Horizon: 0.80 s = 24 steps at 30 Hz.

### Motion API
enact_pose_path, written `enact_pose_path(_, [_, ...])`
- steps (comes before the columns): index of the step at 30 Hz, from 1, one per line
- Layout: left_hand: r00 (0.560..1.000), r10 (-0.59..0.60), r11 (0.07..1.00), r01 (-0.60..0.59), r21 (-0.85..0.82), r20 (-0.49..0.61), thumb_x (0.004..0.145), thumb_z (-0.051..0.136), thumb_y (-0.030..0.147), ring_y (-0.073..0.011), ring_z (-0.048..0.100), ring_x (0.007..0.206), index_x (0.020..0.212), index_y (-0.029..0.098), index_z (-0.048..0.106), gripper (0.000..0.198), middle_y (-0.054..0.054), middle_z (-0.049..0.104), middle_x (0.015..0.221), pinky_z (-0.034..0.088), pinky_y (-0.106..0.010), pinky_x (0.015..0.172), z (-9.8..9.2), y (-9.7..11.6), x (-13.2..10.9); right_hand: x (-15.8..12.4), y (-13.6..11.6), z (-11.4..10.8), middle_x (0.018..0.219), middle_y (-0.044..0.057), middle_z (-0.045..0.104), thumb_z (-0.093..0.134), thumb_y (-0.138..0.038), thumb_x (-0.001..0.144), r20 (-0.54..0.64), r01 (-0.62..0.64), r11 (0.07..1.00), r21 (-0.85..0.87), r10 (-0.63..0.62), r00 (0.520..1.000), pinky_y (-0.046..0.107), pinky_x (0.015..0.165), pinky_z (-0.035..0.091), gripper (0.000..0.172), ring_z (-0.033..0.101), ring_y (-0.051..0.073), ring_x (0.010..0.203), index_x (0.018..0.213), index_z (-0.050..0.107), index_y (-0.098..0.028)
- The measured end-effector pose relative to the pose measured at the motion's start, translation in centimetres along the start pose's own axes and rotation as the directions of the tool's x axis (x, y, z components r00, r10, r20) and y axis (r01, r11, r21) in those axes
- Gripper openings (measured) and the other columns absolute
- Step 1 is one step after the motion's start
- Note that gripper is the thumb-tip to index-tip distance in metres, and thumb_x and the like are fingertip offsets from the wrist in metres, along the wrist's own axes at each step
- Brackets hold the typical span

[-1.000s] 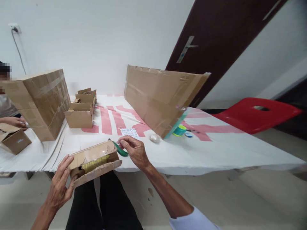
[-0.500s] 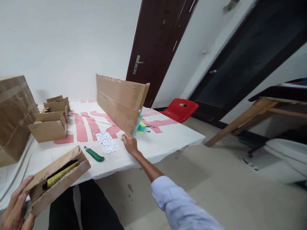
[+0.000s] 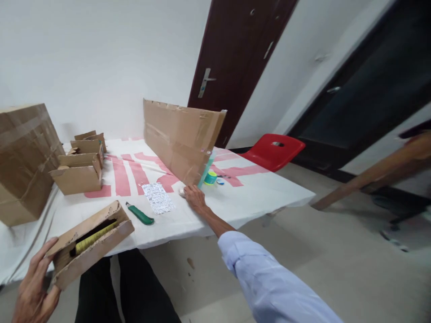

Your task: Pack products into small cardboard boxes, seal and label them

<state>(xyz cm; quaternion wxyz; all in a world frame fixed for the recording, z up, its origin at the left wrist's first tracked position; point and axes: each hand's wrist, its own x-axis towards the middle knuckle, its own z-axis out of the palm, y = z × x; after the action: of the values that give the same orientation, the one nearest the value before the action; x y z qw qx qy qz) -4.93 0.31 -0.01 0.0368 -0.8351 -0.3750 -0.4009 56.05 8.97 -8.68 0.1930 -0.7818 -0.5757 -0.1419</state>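
Note:
My left hand [image 3: 35, 287] is closed on the near end of a small open cardboard box [image 3: 116, 214], held tilted over the table's front edge. A yellow ribbed roll [image 3: 96, 237] lies inside this box. My right hand [image 3: 196, 197] rests on the table at the lower corner of an upright cardboard panel [image 3: 178, 139], its fingers curled. A small whitish object [image 3: 182, 192] shows at the fingertips; its kind is unclear. Between the hands lie a green utility knife [image 3: 140, 215] and a printed white sheet [image 3: 158, 198].
Several small cardboard boxes [image 3: 76, 179] and a large carton [image 3: 27, 161] stand at the left. A teal and yellow tape roll [image 3: 210, 178] sits behind my right hand. Past the white-covered table [image 3: 256, 197] are a red chair [image 3: 274, 151] and a wooden leg [image 3: 363, 175].
The view has swung slightly left, so everything sits farther right in the picture. My right hand has shifted a little rightward, showing more of the whitish object. My left hand keeps the box.

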Motion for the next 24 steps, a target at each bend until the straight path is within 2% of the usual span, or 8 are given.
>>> enact_pose_path(6, [0.999, 0.032, 0.999, -0.032, 0.002, 0.008, 0.09, 0.053, 0.008, -0.0346, 0.055, 0.144, 0.144, 0.024, 0.051, 0.056, -0.017, 0.055, 0.154, 0.053, -0.055, 0.117, -0.6, 2.7, 1.2, -1.8, 0.3, 0.4, 0.111, 0.015, 0.072, 0.049, -0.017, 0.098, -0.001, 0.075, 0.996, 0.047, -0.075, 0.997, 0.033, 0.085, 0.041, 0.024, 0.054, 0.024, 0.098, 0.094, 0.073, -0.016])
enact_pose_path(10, [0.999, -0.012, 1.0, 0.012, -0.009, 0.035, 0.09, 0.054, 0.006, -0.0328, 0.054, 0.146, 0.144, 0.022, 0.05, 0.056, -0.018, 0.053, 0.155, 0.051, -0.053, 0.119, -0.7, 3.4, 1.3, -2.7, 0.6, 1.1, 0.115, 0.017, 0.072, 0.053, -0.028, 0.097, -0.019, 0.109, 0.99, 0.084, -0.108, 0.994, 0.036, 0.086, 0.043, 0.023, 0.056, 0.027, 0.101, 0.094, 0.073, -0.017])
enact_pose_path(13, [0.999, -0.017, 1.0, 0.018, -0.025, 0.04, 0.09, 0.053, 0.005, -0.0328, 0.054, 0.146, 0.144, 0.021, 0.051, 0.057, -0.019, 0.052, 0.157, 0.05, -0.052, 0.12, -0.8, 3.6, 1.3, -2.6, 1.2, 1.9, 0.115, 0.016, 0.072, 0.055, -0.035, 0.095, -0.047, 0.051, 0.982, 0.184, -0.043, 0.998, 0.037, 0.089, 0.046, 0.024, 0.058, 0.027, 0.102, 0.091, 0.073, -0.019])
enact_pose_path(16, [0.999, -0.018, 0.999, 0.019, -0.035, 0.041, 0.088, 0.053, 0.004, -0.0333, 0.052, 0.147, 0.145, 0.021, 0.051, 0.06, -0.018, 0.051, 0.158, 0.05, -0.052, 0.12, -0.8, 3.6, 1.4, -1.8, 1.8, 2.6, 0.105, 0.014, 0.072, 0.047, -0.035, 0.096, -0.055, -0.035, 0.963, 0.265, 0.052, 0.997, 0.039, 0.09, 0.046, 0.03, 0.06, 0.027, 0.1, 0.082, 0.07, -0.021])
enact_pose_path(19, [0.999, -0.025, 0.998, 0.028, -0.05, 0.047, 0.087, 0.052, 0.004, -0.0331, 0.053, 0.147, 0.146, 0.021, 0.052, 0.061, -0.018, 0.05, 0.159, 0.05, -0.052, 0.119, -0.8, 3.5, 1.5, -0.9, 2.0, 3.0, 0.096, 0.014, 0.07, 0.046, -0.039, 0.095, -0.053, -0.073, 0.958, 0.279, 0.091, 0.994, 0.04, 0.088, 0.046, 0.031, 0.059, 0.028, 0.095, 0.077, 0.065, -0.022])
enact_pose_path(24, [0.996, -0.069, 0.992, 0.074, -0.106, 0.053, 0.092, 0.054, 0.008, -0.0333, 0.054, 0.145, 0.145, 0.022, 0.053, 0.055, -0.019, 0.051, 0.157, 0.05, -0.053, 0.119, -0.7, 3.3, 1.6, -1.0, 1.6, 3.3, 0.098, 0.015, 0.066, 0.054, -0.045, 0.088, -0.051, -0.108, 0.948, 0.299, 0.129, 0.99, 0.042, 0.085, 0.045, 0.023, 0.055, 0.029, 0.094, 0.081, 0.06, -0.023])
